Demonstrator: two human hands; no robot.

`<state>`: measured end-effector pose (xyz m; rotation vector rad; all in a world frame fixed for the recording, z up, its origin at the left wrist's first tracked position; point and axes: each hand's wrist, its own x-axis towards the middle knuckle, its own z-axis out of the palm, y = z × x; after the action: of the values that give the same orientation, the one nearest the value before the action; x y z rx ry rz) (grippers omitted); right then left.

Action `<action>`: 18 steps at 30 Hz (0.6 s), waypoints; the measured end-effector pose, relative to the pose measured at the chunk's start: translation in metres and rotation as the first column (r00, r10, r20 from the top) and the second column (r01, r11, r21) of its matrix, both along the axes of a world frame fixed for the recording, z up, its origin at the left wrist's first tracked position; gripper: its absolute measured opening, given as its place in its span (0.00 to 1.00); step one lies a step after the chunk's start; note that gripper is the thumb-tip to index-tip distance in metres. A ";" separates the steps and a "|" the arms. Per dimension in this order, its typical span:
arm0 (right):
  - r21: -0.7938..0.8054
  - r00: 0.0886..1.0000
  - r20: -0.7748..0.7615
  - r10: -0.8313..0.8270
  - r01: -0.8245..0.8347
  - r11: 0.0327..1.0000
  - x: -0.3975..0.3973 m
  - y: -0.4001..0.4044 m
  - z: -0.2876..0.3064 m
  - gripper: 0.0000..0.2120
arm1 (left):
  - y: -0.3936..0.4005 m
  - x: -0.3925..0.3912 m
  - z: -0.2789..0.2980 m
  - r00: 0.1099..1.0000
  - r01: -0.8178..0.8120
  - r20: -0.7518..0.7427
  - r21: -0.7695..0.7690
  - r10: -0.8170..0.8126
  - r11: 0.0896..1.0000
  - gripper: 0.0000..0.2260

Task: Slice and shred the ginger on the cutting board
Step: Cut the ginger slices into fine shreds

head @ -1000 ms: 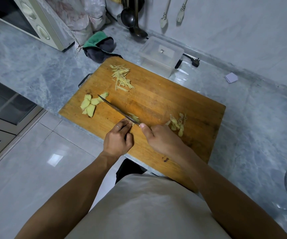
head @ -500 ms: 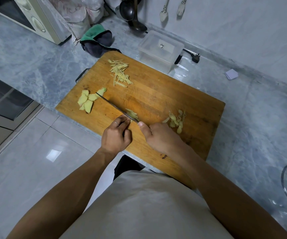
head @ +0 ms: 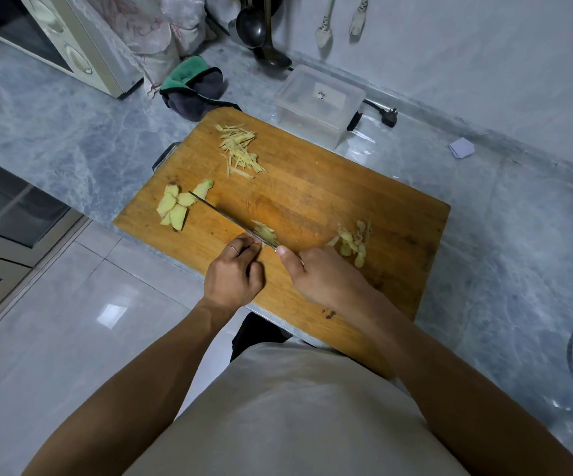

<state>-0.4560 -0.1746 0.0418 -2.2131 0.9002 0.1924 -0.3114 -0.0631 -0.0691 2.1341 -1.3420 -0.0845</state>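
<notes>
Wooden board [head: 312, 201] carried all; right hand [head: 326, 280] wrapped round knife [head: 230, 218], left hand [head: 233, 276] curled, pinning ginger [head: 264, 233] steady against blade for shredding.

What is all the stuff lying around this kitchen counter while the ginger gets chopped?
cutting board: one, brown wood, on the grey counter
ginger shreds: one pile, pale yellow, far part of the board
ginger slices: one cluster, yellow, left part of the board
ginger under the knife: one small stack, yellow, near the fingers
ginger scraps: one pile, yellowish, right of the hands
knife: one, dark blade, slanting across the board
plastic box: one, clear, behind the board
cloth: one, green and dark grey, far left of the board
ladles: dark, hanging at the wall
microwave: one, cream, far left
left hand: steadies the ginger
right hand: grips the knife
</notes>
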 end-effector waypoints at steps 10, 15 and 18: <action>-0.008 1.000 -0.006 0.005 -0.005 1.000 0.003 0.003 -0.003 0.33 | 0.000 0.000 -0.002 1.000 -0.025 0.002 -0.019 0.025 1.000 0.17; -0.017 1.000 -0.017 -0.004 0.004 1.000 0.009 0.006 -0.006 0.32 | -0.001 0.000 -0.003 1.000 -0.026 0.006 -0.020 0.026 0.999 0.17; -0.018 1.000 -0.029 0.003 -0.004 1.000 0.011 0.006 -0.005 0.31 | -0.001 0.001 -0.004 1.000 -0.015 0.005 -0.055 0.016 0.998 0.17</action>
<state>-0.4449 -0.1686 0.0371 -2.2341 0.9170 0.2187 -0.3103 -0.0643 -0.0735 2.1002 -1.3160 -0.0348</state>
